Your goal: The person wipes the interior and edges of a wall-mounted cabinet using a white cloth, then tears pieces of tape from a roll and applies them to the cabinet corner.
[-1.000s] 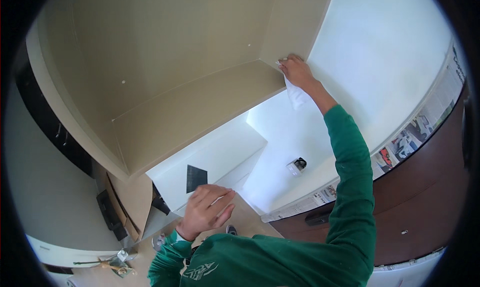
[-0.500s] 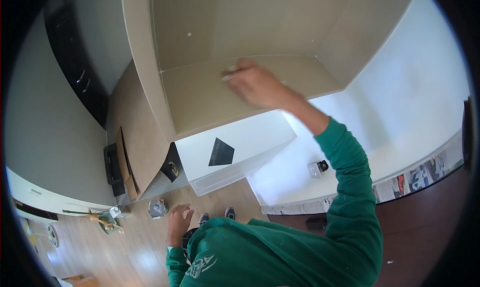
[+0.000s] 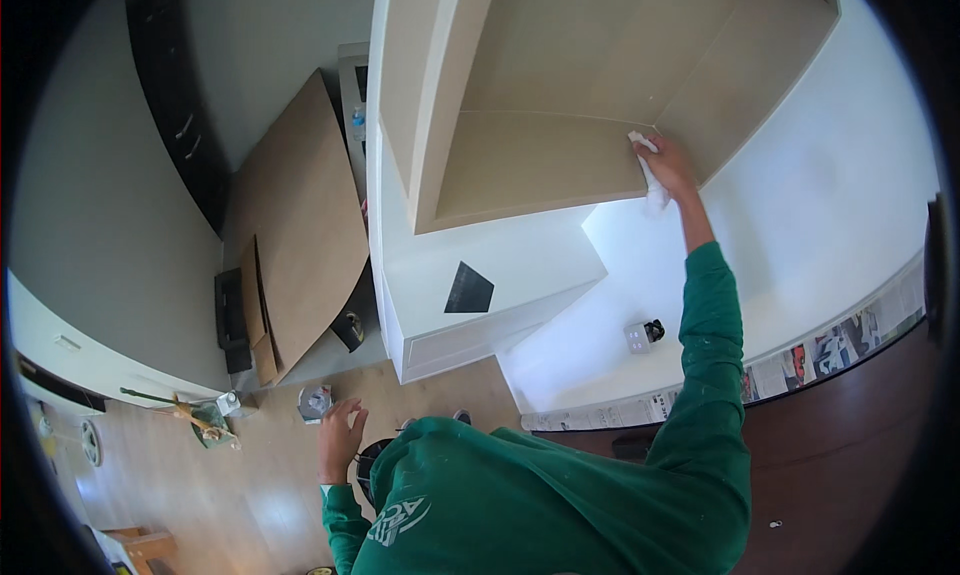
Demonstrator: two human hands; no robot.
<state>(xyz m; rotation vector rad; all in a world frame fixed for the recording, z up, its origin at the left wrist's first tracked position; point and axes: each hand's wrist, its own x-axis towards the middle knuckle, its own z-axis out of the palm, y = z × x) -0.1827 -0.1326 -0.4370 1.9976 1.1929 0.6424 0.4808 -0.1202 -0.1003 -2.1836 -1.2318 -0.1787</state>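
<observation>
A pale wooden floor (image 3: 240, 485) is stretching out below me on the left, and a white wall (image 3: 800, 225) is rising on the right, with a strip of newspaper (image 3: 800, 367) running along its edge above a dark reddish-brown surface (image 3: 850, 455). In front of me a beige open shelf unit (image 3: 540, 170) is standing out over a white ledge (image 3: 540, 275), where a dark four-sided sheet (image 3: 469, 290) is lying. My right hand (image 3: 666, 165) is reaching up into the unit, clamping a bunched white cloth (image 3: 655, 193) between thumb and fingers. The cloth is resting at the right end of the bottom board, near the side panel, and its lower end is hanging over the front edge. My left hand (image 3: 342, 441) is hovering low over the floor, its fingers curling loosely and standing apart from the thumb. A silvery container (image 3: 315, 403) is sitting on the floor just beyond it. Farther left, a large brown board (image 3: 295, 225) is leaning beside the grey wall (image 3: 90, 225).
</observation>
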